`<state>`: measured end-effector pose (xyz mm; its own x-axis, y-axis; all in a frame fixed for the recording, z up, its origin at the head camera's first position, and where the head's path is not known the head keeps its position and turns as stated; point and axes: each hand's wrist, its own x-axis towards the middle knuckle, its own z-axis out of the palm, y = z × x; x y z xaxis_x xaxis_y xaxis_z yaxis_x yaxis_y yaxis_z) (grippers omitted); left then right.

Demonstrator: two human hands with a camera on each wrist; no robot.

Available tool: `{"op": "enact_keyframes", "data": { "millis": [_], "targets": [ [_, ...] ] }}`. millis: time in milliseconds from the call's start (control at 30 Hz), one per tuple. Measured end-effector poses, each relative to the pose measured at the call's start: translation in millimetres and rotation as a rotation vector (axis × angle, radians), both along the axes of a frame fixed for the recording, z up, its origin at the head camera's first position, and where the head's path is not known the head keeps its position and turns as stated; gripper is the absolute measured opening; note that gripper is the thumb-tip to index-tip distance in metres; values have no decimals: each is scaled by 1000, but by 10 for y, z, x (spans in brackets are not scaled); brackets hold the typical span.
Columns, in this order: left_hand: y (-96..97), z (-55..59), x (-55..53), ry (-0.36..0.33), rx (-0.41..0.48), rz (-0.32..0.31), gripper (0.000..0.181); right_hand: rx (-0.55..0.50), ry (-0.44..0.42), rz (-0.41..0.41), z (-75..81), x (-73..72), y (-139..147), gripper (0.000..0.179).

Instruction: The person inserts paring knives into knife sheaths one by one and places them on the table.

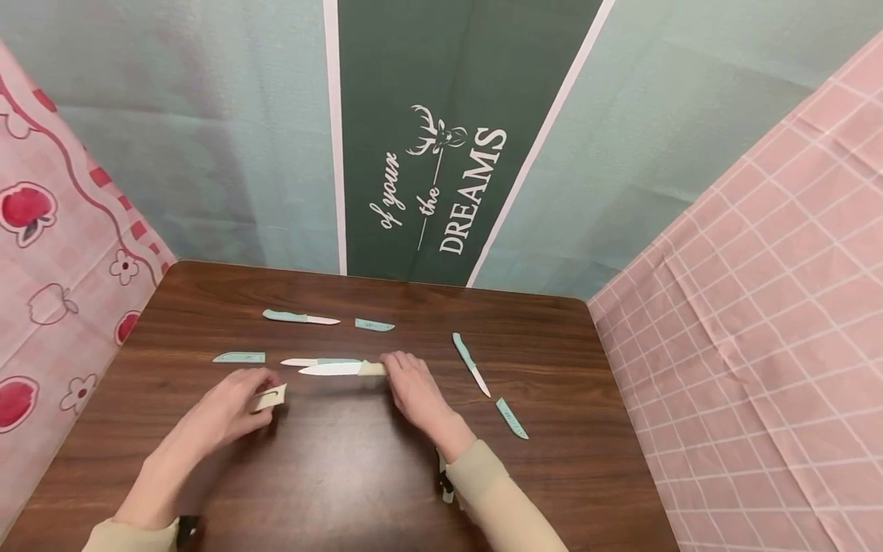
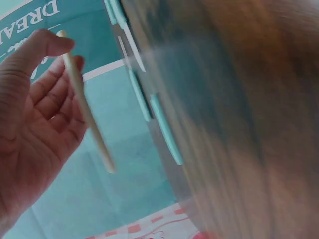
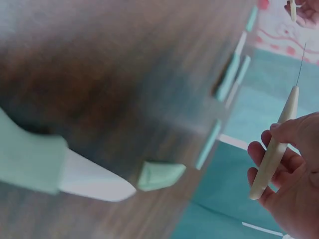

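Observation:
My left hand (image 1: 231, 406) pinches a cream knife sheath (image 1: 271, 397) between thumb and fingers. Seen edge-on in the left wrist view, the sheath (image 2: 88, 112) looks like a thin strip raised off the table. Farther right, my right hand (image 1: 416, 389) grips a cream-handled knife (image 1: 333, 369), its bare white blade pointing left toward the other hand. The right wrist view shows the thumb and fingers around its handle (image 3: 274, 159). Just behind that blade lies a light-blue-handled knife (image 1: 300, 362), partly covered by it in the head view.
Behind lie another light-blue knife (image 1: 285, 316) and a sheath (image 1: 375, 326). A blue sheath (image 1: 239, 357) is beyond my left hand. Right of my right hand are a third blue knife (image 1: 465, 354) and its sheath (image 1: 512, 418). Fabric walls enclose the wooden table (image 1: 345, 475).

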<state>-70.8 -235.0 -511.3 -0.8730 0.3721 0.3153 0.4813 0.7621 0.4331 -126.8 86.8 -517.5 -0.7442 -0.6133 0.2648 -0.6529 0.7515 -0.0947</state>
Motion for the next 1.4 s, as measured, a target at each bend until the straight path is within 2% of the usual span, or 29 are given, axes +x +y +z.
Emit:
{"op": "enact_keyframes", "data": {
  "millis": [200, 333, 467, 633, 767, 1200, 1400],
  "targets": [
    [130, 151, -92, 136, 33, 35, 43, -95, 1, 35, 166, -70, 145, 51],
    [185, 238, -151, 252, 68, 48, 43, -118, -10, 41, 264, -85, 214, 50],
    [224, 332, -218, 321, 73, 52, 42, -146, -41, 29, 337, -85, 243, 44],
    [262, 434, -280, 346, 64, 61, 43, -158, -52, 11, 387, -73, 249, 41],
    [287, 473, -294, 359, 69, 64, 42, -158, -42, 13, 408, -65, 248, 41],
    [340, 495, -276, 379, 85, 61, 38, -160, -28, 18, 454, -54, 235, 41],
    [357, 518, -266, 395, 79, 50, 42, -166, -2, 28, 461, -54, 242, 42]
  ]
}}
